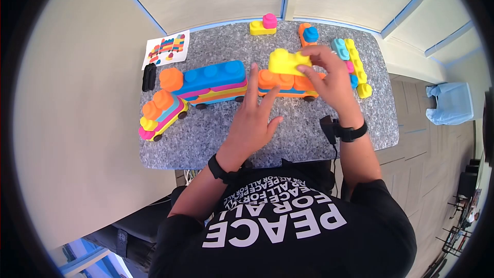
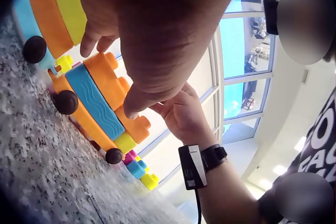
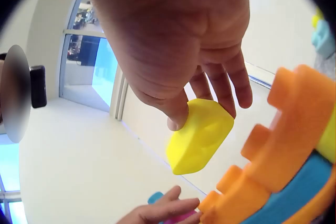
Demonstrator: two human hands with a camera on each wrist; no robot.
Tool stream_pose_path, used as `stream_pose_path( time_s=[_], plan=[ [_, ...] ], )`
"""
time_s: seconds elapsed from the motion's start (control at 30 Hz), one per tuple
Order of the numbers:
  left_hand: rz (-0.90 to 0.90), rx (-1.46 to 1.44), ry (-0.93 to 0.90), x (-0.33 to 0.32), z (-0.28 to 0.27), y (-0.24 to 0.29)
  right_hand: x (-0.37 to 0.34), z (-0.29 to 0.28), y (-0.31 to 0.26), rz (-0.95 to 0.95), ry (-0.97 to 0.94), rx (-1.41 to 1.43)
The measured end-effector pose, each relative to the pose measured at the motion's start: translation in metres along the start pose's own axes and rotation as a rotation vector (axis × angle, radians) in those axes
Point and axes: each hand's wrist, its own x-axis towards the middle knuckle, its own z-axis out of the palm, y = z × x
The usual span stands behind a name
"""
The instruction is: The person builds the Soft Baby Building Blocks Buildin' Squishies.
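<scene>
My right hand (image 1: 332,74) pinches a yellow building block (image 1: 286,62) between thumb and fingers, just above the rear train car. In the right wrist view the block (image 3: 201,137) shows end-on, tilted, beside the car's orange studs. That car has orange blocks (image 1: 278,79) on top, a blue wavy block (image 2: 97,103) below them and dark wheels. My left hand (image 1: 251,123) reaches over the front end of this car with fingers spread and fairly straight, holding nothing. Left of it stands the longer car, topped by a blue block (image 1: 215,75) and an orange one (image 1: 171,79).
A small front car (image 1: 163,116) stands at the left, near a black piece (image 1: 148,77) and a picture sheet (image 1: 165,50). Loose blocks lie behind: a yellow block (image 1: 263,28) with a pink one, a blue block (image 1: 311,34) on orange, and a yellow row (image 1: 356,62) at right.
</scene>
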Motion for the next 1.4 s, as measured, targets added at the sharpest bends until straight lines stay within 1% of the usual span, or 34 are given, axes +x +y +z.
stream_pose_path(
  time_s=[0.1,0.17,0.2,0.3,0.4,0.53,0.7,0.9,1.0,1.1,1.2,1.27,1.37,1.4],
  plan=[
    [-0.008,-0.009,0.005,-0.001,-0.001,-0.001,-0.002,0.018,-0.005,-0.023,-0.048,-0.003],
    [-0.008,0.000,0.005,-0.001,-0.002,-0.001,-0.001,0.024,-0.003,-0.080,-0.044,-0.035],
    [-0.003,0.012,0.007,-0.001,-0.002,-0.002,-0.001,0.026,-0.003,-0.108,-0.042,-0.051],
    [0.015,0.050,0.014,0.000,-0.005,-0.001,-0.003,0.026,-0.004,-0.092,-0.065,-0.082],
    [0.017,0.066,0.001,0.001,-0.006,-0.002,-0.004,0.025,-0.005,-0.144,-0.053,-0.096],
    [-0.018,0.126,-0.007,0.002,-0.009,0.000,-0.009,0.020,-0.009,-0.130,-0.058,-0.104],
    [-0.033,0.130,0.005,0.001,-0.010,0.003,-0.017,0.015,-0.013,-0.106,-0.080,-0.145],
    [-0.017,0.149,0.003,-0.007,-0.003,-0.002,-0.024,0.013,-0.013,-0.148,-0.075,-0.194],
    [-0.020,0.158,-0.004,-0.011,-0.003,0.000,-0.028,0.013,-0.015,-0.139,-0.085,-0.188],
    [-0.030,0.142,0.004,-0.011,-0.004,0.001,-0.029,0.007,-0.018,-0.165,-0.037,-0.149],
    [-0.026,0.148,0.045,-0.008,-0.007,0.007,-0.034,-0.022,-0.006,-0.073,0.124,-0.235],
    [0.009,0.175,0.068,-0.005,-0.010,0.012,-0.043,-0.049,0.020,0.060,0.203,-0.331],
    [0.106,0.239,0.061,0.005,-0.013,0.017,-0.072,-0.092,0.070,0.348,0.219,-0.658],
    [0.132,0.268,0.046,0.009,-0.014,0.020,-0.083,-0.105,0.087,0.410,0.203,-0.707]
  ],
)
